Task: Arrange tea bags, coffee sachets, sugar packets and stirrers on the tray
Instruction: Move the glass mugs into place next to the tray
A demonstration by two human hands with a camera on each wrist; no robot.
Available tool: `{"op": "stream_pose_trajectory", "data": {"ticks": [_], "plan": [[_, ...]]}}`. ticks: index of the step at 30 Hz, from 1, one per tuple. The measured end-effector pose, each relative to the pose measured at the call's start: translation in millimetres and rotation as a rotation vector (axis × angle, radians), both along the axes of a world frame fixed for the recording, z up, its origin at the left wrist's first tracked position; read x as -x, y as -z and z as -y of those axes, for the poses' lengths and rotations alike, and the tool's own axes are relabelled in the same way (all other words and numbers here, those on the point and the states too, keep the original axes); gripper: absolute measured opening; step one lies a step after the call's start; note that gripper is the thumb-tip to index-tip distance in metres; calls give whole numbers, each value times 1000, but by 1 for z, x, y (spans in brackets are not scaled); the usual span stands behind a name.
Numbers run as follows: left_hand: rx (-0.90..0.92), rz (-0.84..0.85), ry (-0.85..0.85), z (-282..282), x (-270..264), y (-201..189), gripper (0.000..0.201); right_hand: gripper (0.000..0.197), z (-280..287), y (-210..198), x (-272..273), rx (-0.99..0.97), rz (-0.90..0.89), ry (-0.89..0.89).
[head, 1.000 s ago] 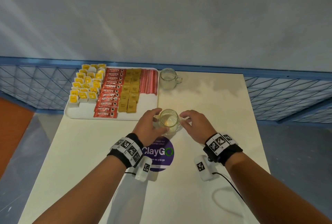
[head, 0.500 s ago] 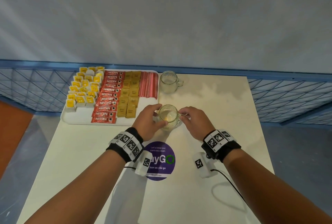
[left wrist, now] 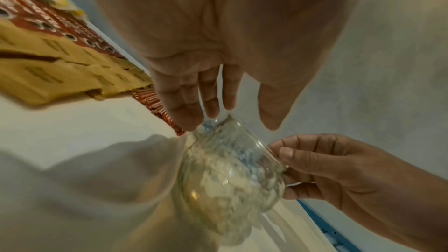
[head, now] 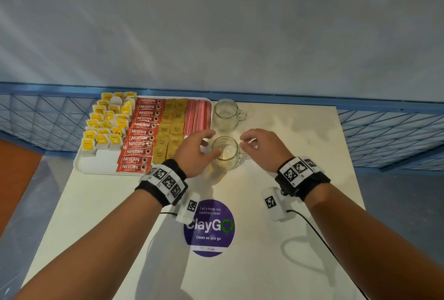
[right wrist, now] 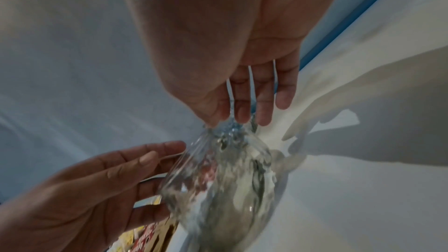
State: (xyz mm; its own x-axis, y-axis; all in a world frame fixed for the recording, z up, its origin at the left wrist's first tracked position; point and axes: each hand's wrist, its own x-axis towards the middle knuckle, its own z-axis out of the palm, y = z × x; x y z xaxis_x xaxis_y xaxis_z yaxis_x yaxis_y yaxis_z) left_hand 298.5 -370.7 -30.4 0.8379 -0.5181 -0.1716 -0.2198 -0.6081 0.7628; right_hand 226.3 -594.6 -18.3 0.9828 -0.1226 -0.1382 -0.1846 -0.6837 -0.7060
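**Tray stocked; your hands have let go of the near mug**

Tray (head: 101, 167) sits at ten o'clock on the worktop (head: 120, 227), already carrying tea bags (head: 108, 126), coffee sachets (head: 141, 136), sugar packets (head: 171, 129) and stirrers (head: 197, 114) in neat columns. Your left hand (head: 192, 153) and right hand (head: 263, 148) now flank the near glass mug (head: 224, 153) with relaxed, open fingers: neither grip holds anything, though fingertips may still brush the glass. Half a second ago both hands were closed against that mug; they have since spread apart, leaving it standing just at six o'clock of the far mug (head: 225, 114). Judging by this, the arranging looks finished and the mugs are the last touch.
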Motion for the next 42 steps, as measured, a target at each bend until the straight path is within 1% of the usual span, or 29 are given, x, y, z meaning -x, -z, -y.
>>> {"op": "stream_pose_trajectory", "data": {"ticks": [3,7,10,12,14,19,26,37,42], "plan": [[-5,44,2,6,-19,-10,56,22,10,-8,-19,22,51,29],[-30,69,-12,20,-49,-18,53,28,21,-8,-45,98,88,87],[-59,28,-32,32,-72,-12,57,32,25,-3,-59,123,73,101],[-93,14,-11,39,-82,-7,60,31,26,3,-67,125,62,99],[-96,14,14,45,-89,0,58,28,26,8,-72,120,75,97],[-97,48,-13,51,-96,10,53,20,28,19,-80,128,148,104],[-99,49,-32,52,-99,12,57,20,30,24,-89,131,142,131],[-73,33,-46,52,-98,12,56,20,35,28,-95,129,136,116],[-86,44,-52,46,-95,8,60,17,34,21,-87,126,177,127]]}}
